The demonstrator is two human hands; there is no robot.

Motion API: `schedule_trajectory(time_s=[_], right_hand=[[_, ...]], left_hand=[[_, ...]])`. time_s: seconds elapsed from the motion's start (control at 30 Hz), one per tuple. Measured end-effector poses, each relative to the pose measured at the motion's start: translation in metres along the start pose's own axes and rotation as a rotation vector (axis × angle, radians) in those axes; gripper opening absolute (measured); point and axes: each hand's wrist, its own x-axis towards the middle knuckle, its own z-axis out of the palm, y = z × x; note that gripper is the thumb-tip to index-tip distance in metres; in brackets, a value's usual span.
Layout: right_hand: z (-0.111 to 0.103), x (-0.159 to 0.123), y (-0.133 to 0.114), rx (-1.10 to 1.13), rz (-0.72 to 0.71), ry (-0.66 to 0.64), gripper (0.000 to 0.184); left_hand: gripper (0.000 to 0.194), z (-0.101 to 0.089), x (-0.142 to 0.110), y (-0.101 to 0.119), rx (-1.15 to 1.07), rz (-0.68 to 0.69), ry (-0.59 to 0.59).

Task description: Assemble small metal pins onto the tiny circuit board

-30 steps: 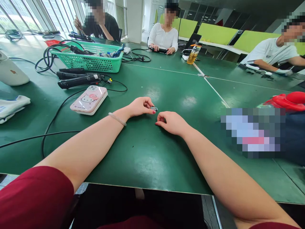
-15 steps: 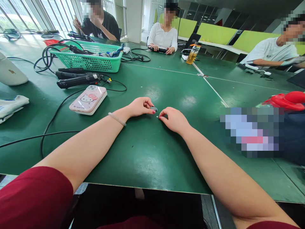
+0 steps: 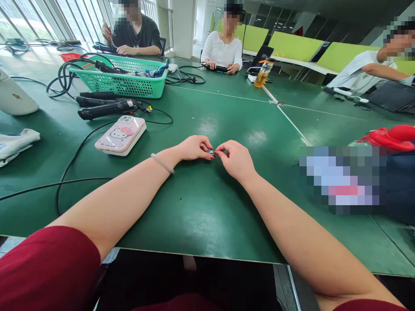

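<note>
My left hand (image 3: 193,148) rests on the green table (image 3: 201,207) with its fingers pinched on a small dark metal part (image 3: 212,152). My right hand (image 3: 236,159) meets it from the right, fingertips pinched against the same part; whether it holds a second tiny piece is too small to tell. A pale bracelet (image 3: 162,163) circles my left wrist.
A pink cartoon-cat device (image 3: 120,135) lies to the left, with black handheld tools (image 3: 105,106), cables and a green basket (image 3: 119,77) behind. A bottle (image 3: 262,73) stands far off. Three other people sit around the table. A red object (image 3: 394,136) is at right.
My right hand has moved left until its fingertips reach the part pinched in my left hand. My left hand has shifted slightly toward me.
</note>
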Motion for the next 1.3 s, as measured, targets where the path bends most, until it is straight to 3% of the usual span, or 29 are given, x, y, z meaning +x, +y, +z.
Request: schedule_trajectory(time_s=[0.5,0.9,1.3], right_hand=[[0.008,0.001,0.002,0.049,0.005,0.014,0.014],[0.007,0.0,0.008,0.078,0.022,0.013,0.017],[0.004,-0.003,0.0,-0.048,-0.019,0.091,0.019]], left_hand=[[0.034,-0.002,0.0,-0.002,-0.043,0.035,-0.037],[0.04,-0.003,-0.001,-0.003,-0.316,0.046,-0.003],[0.043,-0.005,-0.003,0.002,-0.373,-0.044,-0.019]])
